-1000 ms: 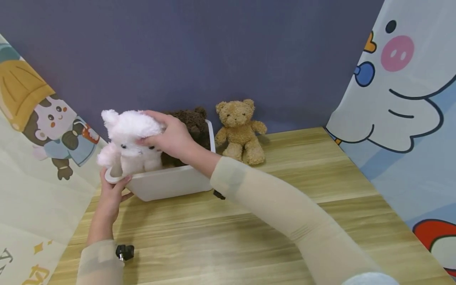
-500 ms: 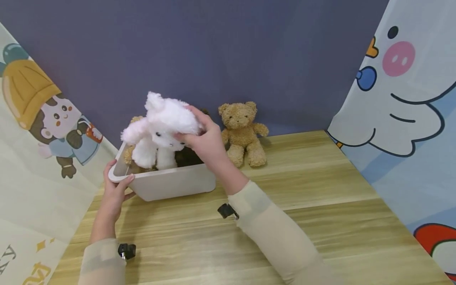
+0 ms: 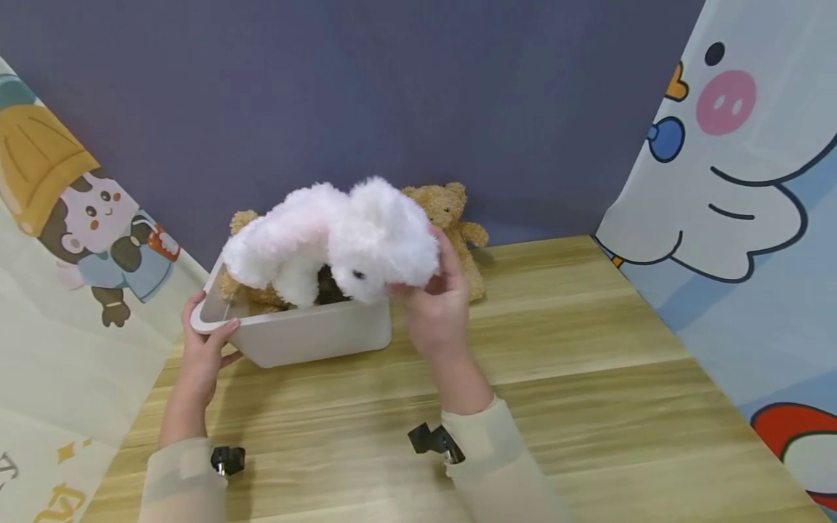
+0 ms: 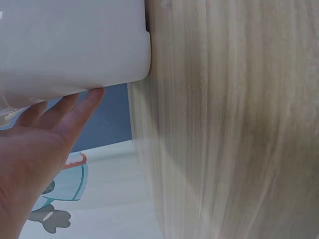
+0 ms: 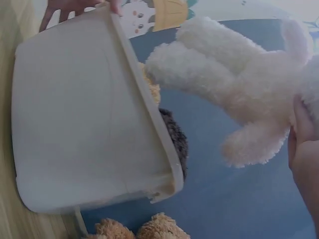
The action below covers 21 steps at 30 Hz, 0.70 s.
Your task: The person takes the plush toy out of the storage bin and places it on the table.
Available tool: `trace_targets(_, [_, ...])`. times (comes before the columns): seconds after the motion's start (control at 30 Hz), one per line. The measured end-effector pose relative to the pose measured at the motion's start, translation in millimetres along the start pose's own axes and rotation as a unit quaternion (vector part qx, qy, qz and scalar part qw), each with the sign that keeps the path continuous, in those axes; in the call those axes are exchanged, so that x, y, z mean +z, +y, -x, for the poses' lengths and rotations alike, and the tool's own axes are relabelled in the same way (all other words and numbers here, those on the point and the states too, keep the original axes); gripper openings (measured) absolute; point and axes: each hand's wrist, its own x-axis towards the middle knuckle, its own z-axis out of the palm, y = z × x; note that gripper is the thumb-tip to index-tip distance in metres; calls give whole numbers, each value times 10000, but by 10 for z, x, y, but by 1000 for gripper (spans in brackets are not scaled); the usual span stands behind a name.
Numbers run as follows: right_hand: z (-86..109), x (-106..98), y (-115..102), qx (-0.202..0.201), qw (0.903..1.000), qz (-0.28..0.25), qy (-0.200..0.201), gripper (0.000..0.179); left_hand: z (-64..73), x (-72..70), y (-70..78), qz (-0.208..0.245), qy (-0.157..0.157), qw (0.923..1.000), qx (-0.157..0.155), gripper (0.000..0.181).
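A fluffy white plush toy with pale pink patches hangs over the white plastic bin, its head gripped by my right hand. Seen from the right wrist, its legs and body stretch out above the bin's rim. My left hand holds the bin's left end, thumb over the rim and fingers along the outside. Inside the bin are a tan plush and a dark brown plush, both partly hidden by the white toy.
A tan teddy bear sits right of the bin against the dark back wall, partly covered by the white toy and right hand. The wood-grain table is flanked by cartoon-printed side panels.
My right hand has lifted the white plush toy up from inside the bin and carried it right, tilting its body sideways. The left hand has stayed at the bin's left end.
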Motion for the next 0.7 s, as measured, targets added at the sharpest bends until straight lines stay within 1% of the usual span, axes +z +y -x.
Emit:
trace_targets(0.1, [7, -57, -60, -449, 9969, -640, 29, 65, 2, 4, 19, -30, 43, 10000, -40, 81])
trace_targets(0.17, [10, -89, -108, -705, 9939, -838, 143, 64, 8, 9, 29, -48, 79, 9999, -102, 81])
trace_targets(0.23, [28, -132, -165, -876, 9912, -928, 356, 64, 12, 19, 34, -18, 122, 9998, -167, 80])
trace_targets(0.37, [55, -249, -294, -1157, 9859, -942, 764, 64, 10, 49, 27, 109, 281, 9992, -250, 76])
trace_targets(0.43, [58, -323, -365, -1282, 9838, -865, 904, 65, 6, 67, 24, 191, 372, 9988, -260, 74])
trace_targets(0.57, [51, -505, -508, -1454, 9810, -782, 1015, 69, -6, 100, 24, 355, 516, 9975, -324, 70])
trace_targets(0.7, [75, -718, -614, -1590, 9773, -565, 1278, 65, -17, 143, 43, 505, 570, 9963, -389, 70])
